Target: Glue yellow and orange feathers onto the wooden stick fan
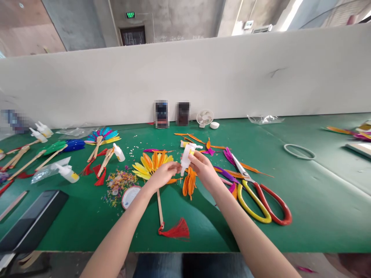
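My right hand (202, 168) is closed around a small white glue bottle (185, 157) with a yellow label, held above the table. My left hand (165, 174) is close beside the bottle, its fingertips pressed together; whatever they hold, if anything, is too small to make out. Beneath and behind my left hand lies a feather fan (147, 163) of yellow and orange feathers. Its wooden stick (160, 206) points toward me and ends in a red tassel (177, 229). A bunch of orange feathers (189, 183) lies below the bottle.
Big scissors (251, 185) with yellow and red handles lie right, among loose feathers (226, 172). Left are colourful scraps (120, 183), a round lid (130, 196), another glue bottle (68, 172), finished-looking fans (101, 139) and a black case (33, 220). A white partition (121, 85) borders the table.
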